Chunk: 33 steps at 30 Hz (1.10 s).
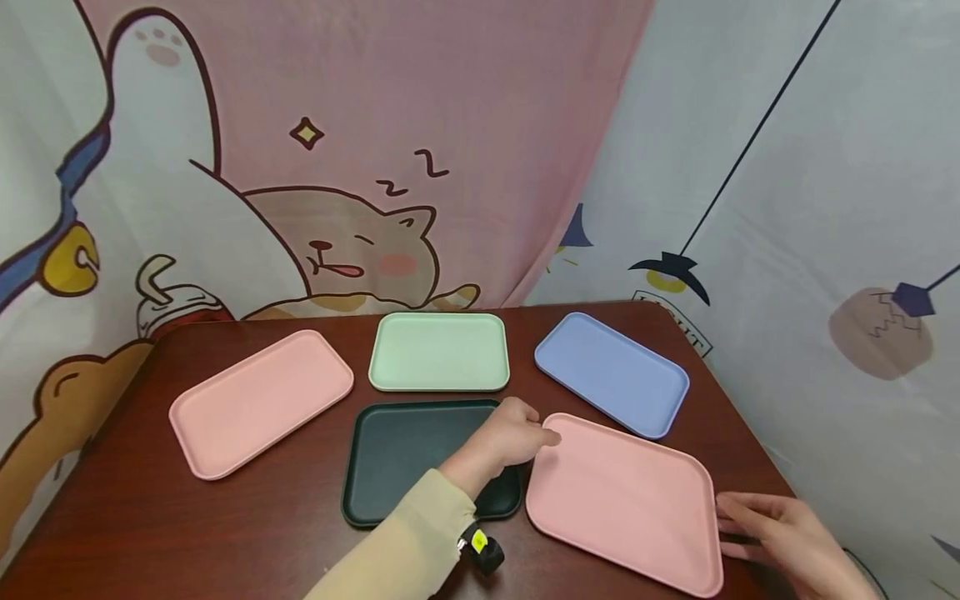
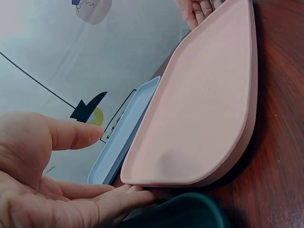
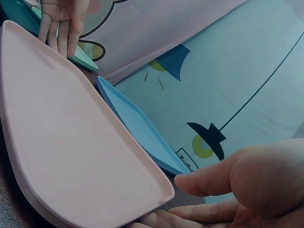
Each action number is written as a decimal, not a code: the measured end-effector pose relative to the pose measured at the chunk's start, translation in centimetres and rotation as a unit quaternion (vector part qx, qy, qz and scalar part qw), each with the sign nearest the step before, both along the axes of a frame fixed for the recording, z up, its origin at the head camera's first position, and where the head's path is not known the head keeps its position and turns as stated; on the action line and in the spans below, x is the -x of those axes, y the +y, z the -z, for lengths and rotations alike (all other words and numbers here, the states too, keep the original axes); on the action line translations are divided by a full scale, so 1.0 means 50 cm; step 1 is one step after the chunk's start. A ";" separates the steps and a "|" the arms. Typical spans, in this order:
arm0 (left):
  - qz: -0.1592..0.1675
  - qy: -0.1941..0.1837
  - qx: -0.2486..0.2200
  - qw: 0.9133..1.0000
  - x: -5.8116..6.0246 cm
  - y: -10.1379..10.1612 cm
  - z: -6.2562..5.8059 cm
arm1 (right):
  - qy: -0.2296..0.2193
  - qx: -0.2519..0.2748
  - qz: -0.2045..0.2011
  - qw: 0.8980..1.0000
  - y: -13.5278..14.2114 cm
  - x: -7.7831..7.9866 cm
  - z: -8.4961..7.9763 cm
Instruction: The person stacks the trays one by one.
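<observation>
A large pink tray [image 1: 626, 504] lies at the front right of the table, with a hand at each short end. My left hand [image 1: 510, 437] reaches across the dark green tray [image 1: 405, 458] to the pink tray's left end. In the left wrist view its straight fingers [image 2: 102, 202] are right at the rim and the thumb is raised apart. At the opposite end, my right hand [image 1: 787, 533] has its fingers extended at the tray's edge. The right wrist view shows that thumb [image 3: 209, 183] beside the tray's corner, not curled over it.
Behind the large pink tray lies a blue tray [image 1: 611, 375]. A light green tray [image 1: 438, 352] is at the table's back middle, and another pink tray [image 1: 262, 404] sits angled at the left. Printed curtains [image 1: 480, 100] hang behind and beside the brown table [image 1: 247, 533].
</observation>
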<state>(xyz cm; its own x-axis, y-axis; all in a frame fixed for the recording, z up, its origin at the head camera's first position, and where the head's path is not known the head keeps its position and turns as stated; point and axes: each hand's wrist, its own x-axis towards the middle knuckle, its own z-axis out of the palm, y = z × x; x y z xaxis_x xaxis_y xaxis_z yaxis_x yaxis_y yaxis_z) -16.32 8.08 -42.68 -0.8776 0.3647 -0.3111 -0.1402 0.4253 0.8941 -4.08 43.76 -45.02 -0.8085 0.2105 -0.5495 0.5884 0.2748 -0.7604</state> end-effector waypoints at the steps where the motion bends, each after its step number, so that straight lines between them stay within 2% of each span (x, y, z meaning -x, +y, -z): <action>1: -0.001 0.001 -0.001 1.000 0.000 0.002 0.000 | -0.001 0.002 0.001 1.000 -0.001 -0.001 0.001; 8: 0.006 0.002 -0.001 1.000 -0.006 0.014 0.001 | 0.006 0.005 -0.007 1.000 -0.006 -0.005 -0.002; 18: 0.005 0.016 0.010 1.000 -0.020 0.023 -0.010 | 0.015 -0.003 -0.008 1.000 -0.022 -0.003 -0.012; 25: 0.015 0.033 -0.008 0.999 -0.015 0.017 0.001 | 0.028 -0.015 -0.004 0.999 -0.009 -0.008 -0.014; 33: 0.001 0.037 -0.018 0.999 -0.012 0.004 -0.002 | 0.057 -0.012 -0.004 0.998 -0.006 -0.013 -0.014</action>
